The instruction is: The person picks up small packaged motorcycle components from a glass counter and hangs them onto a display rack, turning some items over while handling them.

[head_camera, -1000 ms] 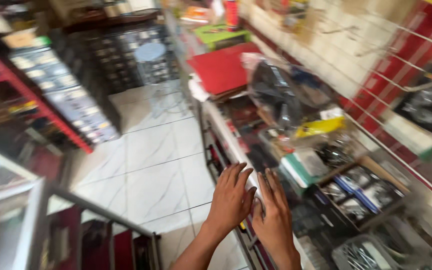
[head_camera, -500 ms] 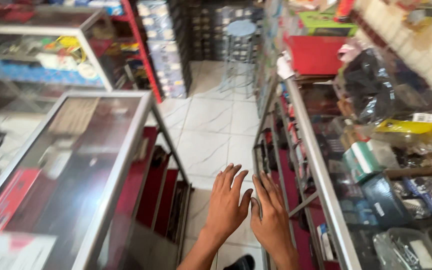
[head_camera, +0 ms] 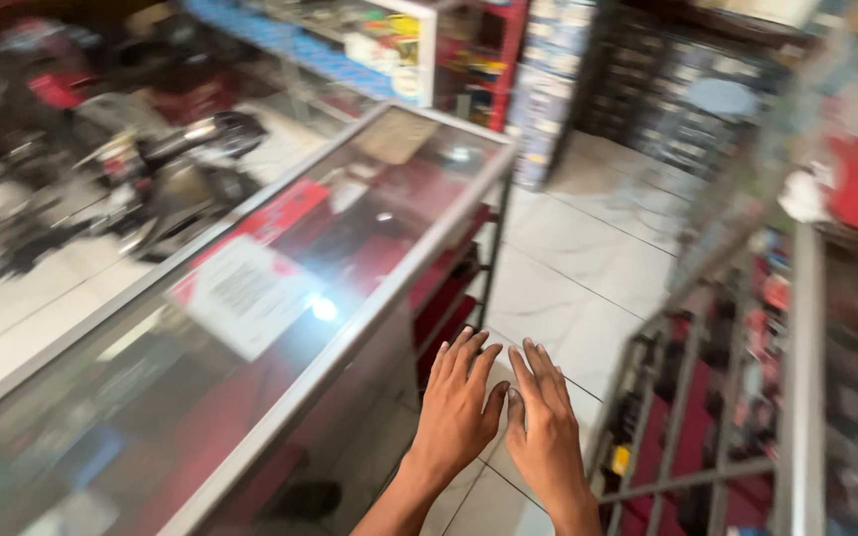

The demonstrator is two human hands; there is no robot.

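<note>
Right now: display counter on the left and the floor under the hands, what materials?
Display counter: glass top, glossy, showing reflections and a light glare; frame looks like brushed metal, likely aluminium. Floor: white glazed tiles with grey marble-like veining and visible grout lines, probably ceramic.

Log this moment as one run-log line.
left hand: open, empty | right hand: open, empty, beside left | below: white tiled floor | left: glass display counter | right: metal shelf rack

White grey-veined marble floor tiles [head_camera: 588, 263], red shelf lining [head_camera: 444, 308]
</note>
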